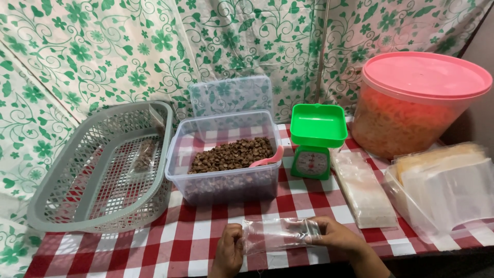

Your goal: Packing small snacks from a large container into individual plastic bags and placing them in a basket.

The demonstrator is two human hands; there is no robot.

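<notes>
your left hand [229,250] and right hand [337,238] pinch the small clear plastic bag [275,234]; it looks light, limp, slippery, so grip its edges.

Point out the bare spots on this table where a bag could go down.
Bare cloth lies between the clear tub and the hands, and left of them below the basket. A smaller patch sits under the green scale. The right side is crowded with bag stacks.

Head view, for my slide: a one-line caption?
Both hands hold a clear plastic bag before a tub of brown pieces.
</notes>
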